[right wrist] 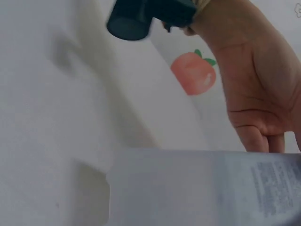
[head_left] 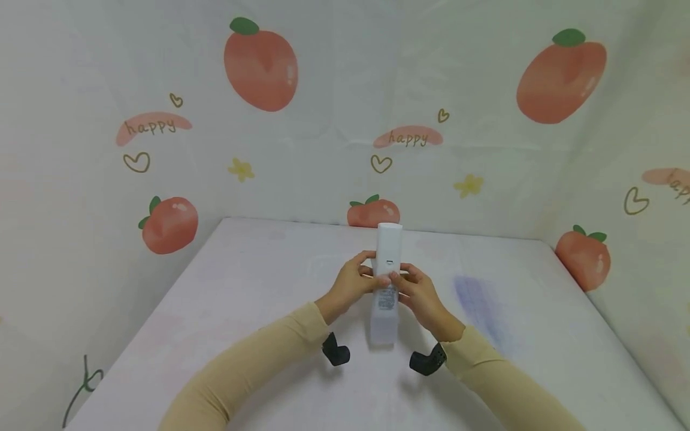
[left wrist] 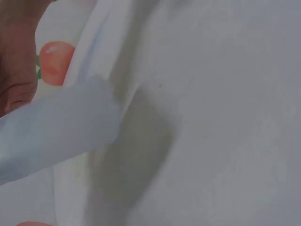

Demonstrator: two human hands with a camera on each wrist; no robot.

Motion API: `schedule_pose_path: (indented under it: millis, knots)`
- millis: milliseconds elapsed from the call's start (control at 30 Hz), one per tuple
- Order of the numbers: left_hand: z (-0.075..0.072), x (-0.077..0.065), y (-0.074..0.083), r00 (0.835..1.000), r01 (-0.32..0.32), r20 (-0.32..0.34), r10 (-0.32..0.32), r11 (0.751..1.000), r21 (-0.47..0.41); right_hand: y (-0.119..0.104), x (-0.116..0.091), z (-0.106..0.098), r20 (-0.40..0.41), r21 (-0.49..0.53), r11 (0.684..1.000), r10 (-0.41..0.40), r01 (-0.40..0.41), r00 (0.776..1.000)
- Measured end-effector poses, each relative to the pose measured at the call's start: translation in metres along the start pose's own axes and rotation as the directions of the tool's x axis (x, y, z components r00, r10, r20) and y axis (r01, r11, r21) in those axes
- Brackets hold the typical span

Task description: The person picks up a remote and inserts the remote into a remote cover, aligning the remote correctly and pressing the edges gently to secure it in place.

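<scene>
A tall white bottle-like container (head_left: 389, 242) stands nearly upright in the middle of the head view. Its lower part is translucent, with small grey print above it and a small dark slot higher up. My left hand (head_left: 350, 284) grips it from the left, thumb across the printed face. From the right, my right hand (head_left: 423, 296) holds it too, its thumb near the left one. Fingers behind the container are partly hidden. In the left wrist view the container's translucent end (left wrist: 70, 125) hangs over its shadow; in the right wrist view the printed label (right wrist: 277, 188) shows.
A white cloth-covered table (head_left: 259, 263) lies beneath, with a bluish-purple smudge (head_left: 478, 305) to the right. Behind it hangs a white backdrop (head_left: 334, 78) printed with red fruit. Black wrist cameras (head_left: 336, 350) stick out below both wrists.
</scene>
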State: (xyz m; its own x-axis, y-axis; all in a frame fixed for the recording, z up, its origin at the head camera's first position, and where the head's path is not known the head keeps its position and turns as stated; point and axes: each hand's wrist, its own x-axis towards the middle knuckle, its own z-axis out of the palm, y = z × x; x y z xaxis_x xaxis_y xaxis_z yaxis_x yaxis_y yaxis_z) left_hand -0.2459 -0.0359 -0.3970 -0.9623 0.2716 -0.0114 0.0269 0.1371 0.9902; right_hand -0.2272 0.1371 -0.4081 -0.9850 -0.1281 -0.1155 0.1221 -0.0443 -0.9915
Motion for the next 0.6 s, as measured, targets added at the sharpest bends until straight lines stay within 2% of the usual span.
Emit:
schedule_pose_path:
  millis: [67,200,300,433,600]
  knots:
    - [0.001,0.0,-0.003,1.0,0.0,-0.025,-0.002,0.996,-0.089,-0.001,0.001,-0.003,-0.024,0.02,1.0,-0.007,0.007,1.0]
    - [0.005,-0.001,-0.008,0.995,0.04,-0.082,-0.06,0.974,-0.224,-0.003,0.002,-0.006,-0.051,0.039,0.999,-0.023,0.025,0.998]
    - [0.009,-0.001,-0.011,0.99,0.069,-0.103,-0.094,0.971,-0.229,-0.004,0.002,-0.006,-0.037,0.04,0.999,-0.034,0.035,0.999]
    - [0.012,0.0,-0.012,0.984,0.046,-0.158,-0.079,0.979,-0.201,-0.005,0.001,-0.004,0.004,0.022,0.999,-0.029,0.029,1.0]
    - [0.009,0.003,-0.003,0.979,0.07,-0.18,-0.1,0.984,-0.166,-0.008,-0.002,0.001,0.046,-0.046,0.999,-0.014,0.016,0.999]
